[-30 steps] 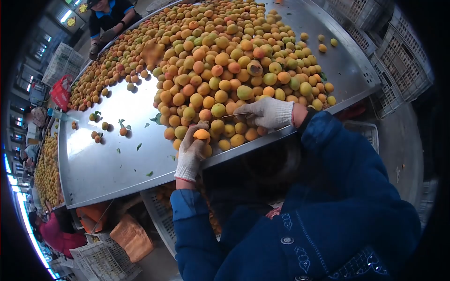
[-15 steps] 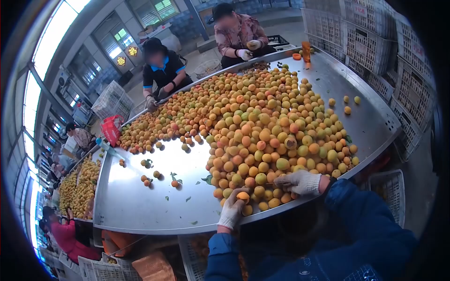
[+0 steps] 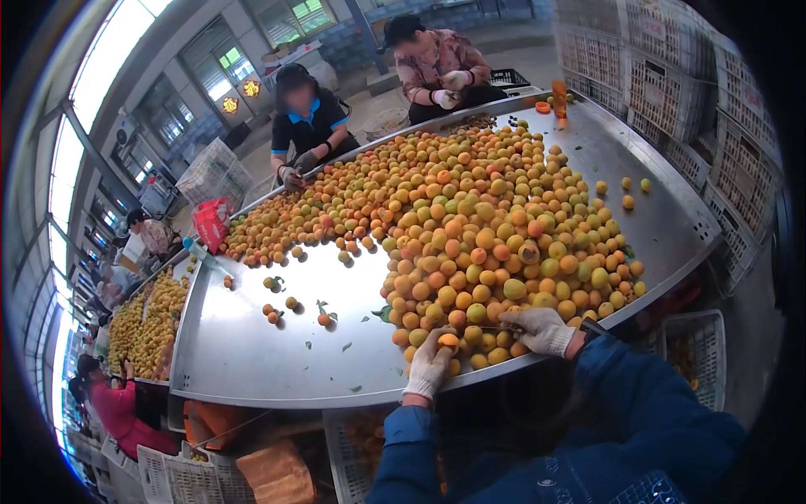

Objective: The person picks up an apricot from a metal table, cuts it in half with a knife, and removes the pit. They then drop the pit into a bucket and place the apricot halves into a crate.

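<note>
A large heap of apricots (image 3: 470, 210), orange to yellow-green, covers much of a metal sorting table (image 3: 252, 353). At the near edge of the heap, my left hand (image 3: 429, 366), in a white knit glove, is closed round an apricot (image 3: 449, 341) with a bright orange face showing. My right hand (image 3: 544, 331), gloved too, is closed just to the right, low over the fruit. Something thin seems to stick out from its fingers towards the left hand, too small to name.
Across the table two people (image 3: 306, 126) (image 3: 437, 71) in gloves sit by the heap. An orange bottle (image 3: 559, 101) stands at the far edge. Stacked crates (image 3: 672, 92) rise at the right. Leaves and loose apricots (image 3: 324, 319) lie on the left part. A crate (image 3: 705, 353) sits below right.
The view has shifted slightly, so the table appears a little further right. Both hands stay at the near edge of the heap, the left still round its apricot. The person in black has brought their hands together.
</note>
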A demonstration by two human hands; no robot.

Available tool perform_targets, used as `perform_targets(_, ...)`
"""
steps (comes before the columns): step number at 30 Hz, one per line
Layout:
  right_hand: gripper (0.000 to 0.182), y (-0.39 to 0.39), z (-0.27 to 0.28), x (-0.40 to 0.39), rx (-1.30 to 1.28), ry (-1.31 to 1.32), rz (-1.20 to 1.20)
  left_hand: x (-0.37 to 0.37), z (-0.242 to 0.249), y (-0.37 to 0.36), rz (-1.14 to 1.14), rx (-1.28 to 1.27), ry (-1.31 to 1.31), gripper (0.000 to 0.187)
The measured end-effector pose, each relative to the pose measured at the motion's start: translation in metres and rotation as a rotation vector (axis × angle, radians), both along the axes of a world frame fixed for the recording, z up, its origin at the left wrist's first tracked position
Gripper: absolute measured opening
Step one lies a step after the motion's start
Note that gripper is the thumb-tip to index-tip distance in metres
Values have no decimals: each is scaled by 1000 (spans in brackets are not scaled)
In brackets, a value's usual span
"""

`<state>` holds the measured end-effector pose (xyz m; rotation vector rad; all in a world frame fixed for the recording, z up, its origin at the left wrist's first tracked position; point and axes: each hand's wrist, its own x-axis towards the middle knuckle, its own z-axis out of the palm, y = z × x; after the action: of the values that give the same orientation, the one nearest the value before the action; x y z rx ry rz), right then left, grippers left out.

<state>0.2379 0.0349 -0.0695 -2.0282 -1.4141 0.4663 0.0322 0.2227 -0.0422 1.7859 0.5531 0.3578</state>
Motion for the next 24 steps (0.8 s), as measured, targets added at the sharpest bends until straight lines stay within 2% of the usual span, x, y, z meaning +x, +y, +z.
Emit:
perform_targets(2,37,-6,33,-9,12,-36,-20,1,0,-1,15,27,0,32)
perform_targets(6,38,-5,22,-7,-8,-52,-16,0,5,-1,30,33,59,33)
perform_targets(8,39,-6,34,-10,-5,-110,-18,0,0,-1,33,26,33,32)
perform_targets(14,39,-3,14,-5,19,-41,-14,0,2,-1,37,54,28,32)
perform_targets(17,37,-6,39,-12,2,-131,-21,1,2,-1,35,33,21,31)
perform_targets(24,37,-6,35,-11,-27,-131,-29,2,-4,0,32,29,-12,30)
